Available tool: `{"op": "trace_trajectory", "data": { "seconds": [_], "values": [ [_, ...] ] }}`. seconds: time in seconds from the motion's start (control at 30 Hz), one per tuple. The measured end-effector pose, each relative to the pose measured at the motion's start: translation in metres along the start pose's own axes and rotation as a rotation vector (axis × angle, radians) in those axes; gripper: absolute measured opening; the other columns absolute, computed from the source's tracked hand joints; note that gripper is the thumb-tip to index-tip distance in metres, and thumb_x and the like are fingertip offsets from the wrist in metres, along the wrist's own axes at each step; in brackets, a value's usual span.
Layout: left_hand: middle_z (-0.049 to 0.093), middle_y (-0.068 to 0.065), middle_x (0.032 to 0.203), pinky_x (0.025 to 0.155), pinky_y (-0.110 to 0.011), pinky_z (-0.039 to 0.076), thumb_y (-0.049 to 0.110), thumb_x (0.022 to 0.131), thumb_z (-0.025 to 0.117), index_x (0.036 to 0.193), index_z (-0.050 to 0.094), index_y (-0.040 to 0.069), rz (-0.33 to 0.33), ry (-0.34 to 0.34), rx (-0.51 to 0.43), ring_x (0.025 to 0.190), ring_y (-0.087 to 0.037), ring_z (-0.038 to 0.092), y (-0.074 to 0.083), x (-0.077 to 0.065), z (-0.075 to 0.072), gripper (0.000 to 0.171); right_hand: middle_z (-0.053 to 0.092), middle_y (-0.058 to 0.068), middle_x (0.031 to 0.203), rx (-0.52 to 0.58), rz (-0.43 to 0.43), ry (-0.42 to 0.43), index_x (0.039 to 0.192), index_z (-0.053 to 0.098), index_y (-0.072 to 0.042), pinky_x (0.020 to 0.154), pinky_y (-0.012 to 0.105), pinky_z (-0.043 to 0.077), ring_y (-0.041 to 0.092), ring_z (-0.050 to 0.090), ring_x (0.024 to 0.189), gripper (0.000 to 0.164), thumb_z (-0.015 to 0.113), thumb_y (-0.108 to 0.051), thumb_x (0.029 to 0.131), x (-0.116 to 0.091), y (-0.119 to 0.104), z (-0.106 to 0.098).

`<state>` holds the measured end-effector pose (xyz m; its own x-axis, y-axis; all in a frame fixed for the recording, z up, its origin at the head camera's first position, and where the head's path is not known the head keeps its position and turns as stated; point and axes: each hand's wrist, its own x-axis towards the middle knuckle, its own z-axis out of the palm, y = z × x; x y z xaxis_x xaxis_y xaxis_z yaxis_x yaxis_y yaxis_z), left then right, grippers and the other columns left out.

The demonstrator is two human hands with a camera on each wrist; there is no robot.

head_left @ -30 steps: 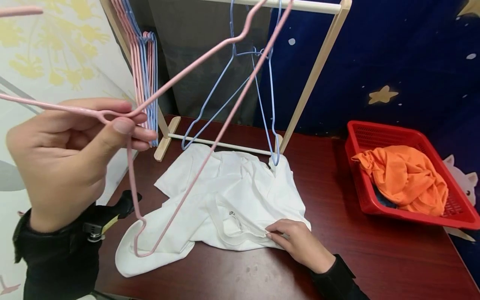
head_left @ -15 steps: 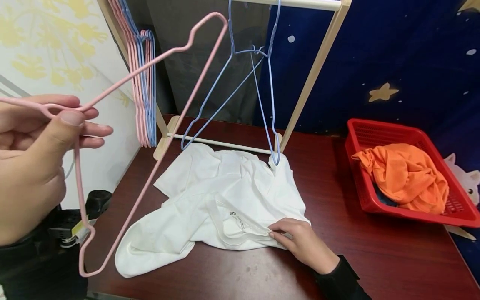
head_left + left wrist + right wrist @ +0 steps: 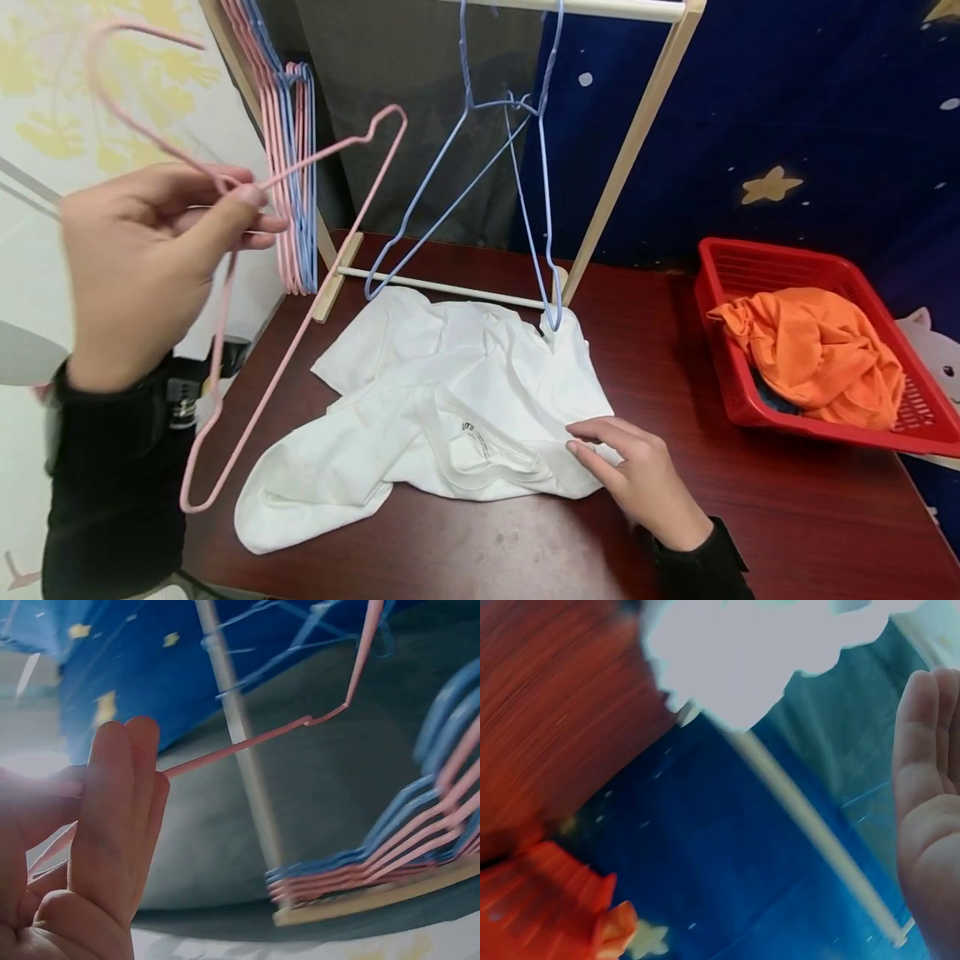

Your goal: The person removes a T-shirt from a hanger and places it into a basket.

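Note:
My left hand (image 3: pixel 150 250) pinches a pink wire clothes hanger (image 3: pixel 309 315) at the neck below its hook, holding it up in the air left of the rack. In the left wrist view, one arm of the pink hanger (image 3: pixel 225 752) extends right from the fingers. A white T-shirt (image 3: pixel 360 433) lies crumpled on the dark red table, with its neckline and printed label towards me. My right hand (image 3: pixel 648 479) is at the shirt's right edge, thumb and forefinger slightly parted. Its fingers (image 3: pixel 919 742) look straight in the right wrist view.
A wooden rack (image 3: pixel 633 158) stands behind the shirt, with blue hangers (image 3: pixel 547 208) hanging from its bar. Several pink and blue hangers (image 3: pixel 288 192) hang bunched at its left. To the right, a red basket (image 3: pixel 723 367) holds orange cloth (image 3: pixel 817 358) and something dark blue.
My left hand moved left with the pink hanger, then back right; the whole hook now shows. My right hand let go of the shirt's neckline and drew back slightly right.

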<state>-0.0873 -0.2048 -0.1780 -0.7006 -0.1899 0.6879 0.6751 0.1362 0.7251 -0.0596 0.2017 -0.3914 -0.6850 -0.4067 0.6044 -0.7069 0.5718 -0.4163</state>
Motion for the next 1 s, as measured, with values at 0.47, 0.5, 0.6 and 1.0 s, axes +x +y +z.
{"op": "trace_trajectory", "data": {
  "seconds": [0.47,0.5,0.6,1.0],
  "values": [
    [0.066,-0.009,0.086,0.061,-0.017,0.053,0.023,0.087,0.061,0.099,0.067,0.001,-0.148,-0.293,0.505,0.066,-0.010,0.065,-0.040,0.083,0.048,0.027,0.065,-0.012,0.092,-0.094,0.163,-0.015,0.098,0.069,-0.020,0.062,0.007,0.041,0.006,0.058,0.072,0.024,0.075,-0.017,0.074,-0.010,0.011,-0.016],
    [0.066,-0.010,0.087,0.062,-0.016,0.052,0.025,0.087,0.060,0.101,0.067,0.001,-0.155,-0.295,0.526,0.067,-0.009,0.065,-0.040,0.090,0.054,0.028,0.065,-0.011,0.092,-0.096,0.169,-0.017,0.098,0.069,-0.020,0.063,0.007,0.042,0.006,0.059,0.073,0.024,0.075,-0.018,0.075,-0.011,0.011,-0.016],
    [0.065,-0.010,0.090,0.065,-0.013,0.051,0.028,0.088,0.057,0.103,0.067,0.004,-0.142,-0.288,0.593,0.069,-0.007,0.064,-0.042,0.110,0.068,0.030,0.065,-0.012,0.092,-0.094,0.183,-0.023,0.098,0.069,-0.020,0.064,0.006,0.042,0.007,0.060,0.075,0.023,0.074,-0.019,0.076,-0.011,0.012,-0.016],
    [0.060,-0.004,0.091,0.072,-0.015,0.051,0.026,0.089,0.055,0.109,0.064,0.003,-0.271,-0.324,0.638,0.063,0.000,0.060,-0.054,0.156,0.101,0.032,0.065,-0.013,0.090,-0.083,0.110,0.045,0.096,0.069,-0.019,0.066,0.010,0.046,0.005,0.061,0.078,0.027,0.077,-0.012,0.071,-0.011,0.012,-0.015]
  ]
}}
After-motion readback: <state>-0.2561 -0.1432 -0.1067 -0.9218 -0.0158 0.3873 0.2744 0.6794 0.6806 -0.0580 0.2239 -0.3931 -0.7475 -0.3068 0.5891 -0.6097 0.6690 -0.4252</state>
